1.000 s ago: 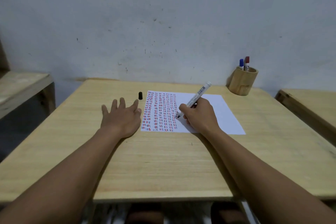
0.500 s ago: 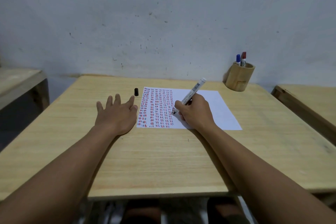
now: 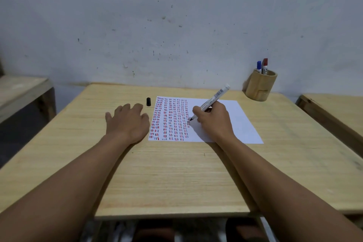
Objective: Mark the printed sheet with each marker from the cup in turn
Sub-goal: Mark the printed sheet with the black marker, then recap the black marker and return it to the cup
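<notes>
marker [image 3: 213, 100] clamped in right hand [image 3: 213, 122], tip on sheet [image 3: 231, 122]; left hand [image 3: 127, 122] flat, empty.

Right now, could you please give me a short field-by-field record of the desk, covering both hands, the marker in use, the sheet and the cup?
right hand: holds the black marker, tip on the sheet
left hand: empty, palm down on the table, just left of the sheet
sheet: flat; left half filled with columns of red, blue and black dashes, right half blank
black cap: off, lying beyond the left hand near the sheet's far left corner
cup: wooden, far right, upright
in cup: blue marker and red marker, both capped
</notes>
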Motion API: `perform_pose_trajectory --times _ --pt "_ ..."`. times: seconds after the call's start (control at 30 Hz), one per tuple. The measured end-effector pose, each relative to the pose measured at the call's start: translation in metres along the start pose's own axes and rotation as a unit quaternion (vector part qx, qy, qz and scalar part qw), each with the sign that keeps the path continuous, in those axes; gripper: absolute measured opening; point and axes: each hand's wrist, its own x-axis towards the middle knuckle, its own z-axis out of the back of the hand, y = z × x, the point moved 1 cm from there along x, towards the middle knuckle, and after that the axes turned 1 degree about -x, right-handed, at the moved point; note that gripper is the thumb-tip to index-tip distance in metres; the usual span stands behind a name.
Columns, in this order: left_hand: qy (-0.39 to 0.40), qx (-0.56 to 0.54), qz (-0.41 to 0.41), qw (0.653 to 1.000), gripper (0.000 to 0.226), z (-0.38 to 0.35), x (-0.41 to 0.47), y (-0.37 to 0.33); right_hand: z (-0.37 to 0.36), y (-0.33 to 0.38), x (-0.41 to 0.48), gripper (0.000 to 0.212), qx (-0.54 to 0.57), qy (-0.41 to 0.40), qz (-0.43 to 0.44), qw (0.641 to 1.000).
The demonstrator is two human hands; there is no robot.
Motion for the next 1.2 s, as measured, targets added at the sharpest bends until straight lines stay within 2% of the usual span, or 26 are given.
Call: perform_pose_trajectory --times 0.1,0.17,0.27,0.37,0.47,0.53,0.67,0.73,0.8,0.9,1.0,1.2 --pt "-0.079 -0.122 0.000 0.989 0.048 0.011 0.015 -0.010 0.002 0.005 0.007 0.025 0.043 -0.015 -0.004 0.999" --pt "-0.078 -0.165 -0.032 0.983 0.050 0.015 0.027 -0.018 0.001 0.008 0.010 0.026 0.115 -0.001 -0.024 0.993" --pt "-0.050 -0.136 -0.069 0.987 0.049 0.016 0.041 -0.026 0.001 0.015 0.014 0.029 0.223 0.032 -0.082 0.971" --pt "-0.050 -0.114 -0.071 0.990 0.033 0.010 0.050 -0.025 0.002 0.023 0.016 0.021 0.309 0.064 -0.134 0.939" --pt "-0.077 -0.111 -0.080 0.988 0.021 0.007 0.051 -0.020 0.005 0.029 0.017 0.017 0.348 0.066 -0.173 0.919" --pt "-0.096 -0.154 -0.069 0.981 0.017 0.012 0.048 -0.023 0.006 0.031 0.017 0.016 0.354 0.066 -0.177 0.916" --pt "-0.122 -0.336 -0.035 0.933 0.007 0.031 0.039 -0.043 0.008 0.031 0.016 0.012 0.370 0.072 -0.178 0.909" --pt "-0.129 -0.377 -0.034 0.917 0.005 0.039 0.037 -0.052 0.011 0.034 0.015 0.010 0.387 0.064 -0.180 0.902" --pt "-0.108 -0.429 -0.025 0.897 0.001 0.043 0.036 -0.060 0.016 0.038 0.014 0.010 0.411 0.053 -0.179 0.892" --pt "-0.051 -0.514 -0.022 0.856 0.010 0.046 0.033 -0.072 0.026 0.045 0.015 0.011 0.438 0.039 -0.169 0.882" --pt "-0.007 -0.558 -0.037 0.829 0.011 0.049 0.029 -0.085 0.036 0.050 0.016 0.012 0.439 0.029 -0.155 0.885" --pt "0.023 -0.587 -0.053 0.808 0.012 0.056 0.020 -0.108 0.054 0.057 0.017 0.013 0.440 0.035 -0.134 0.887"
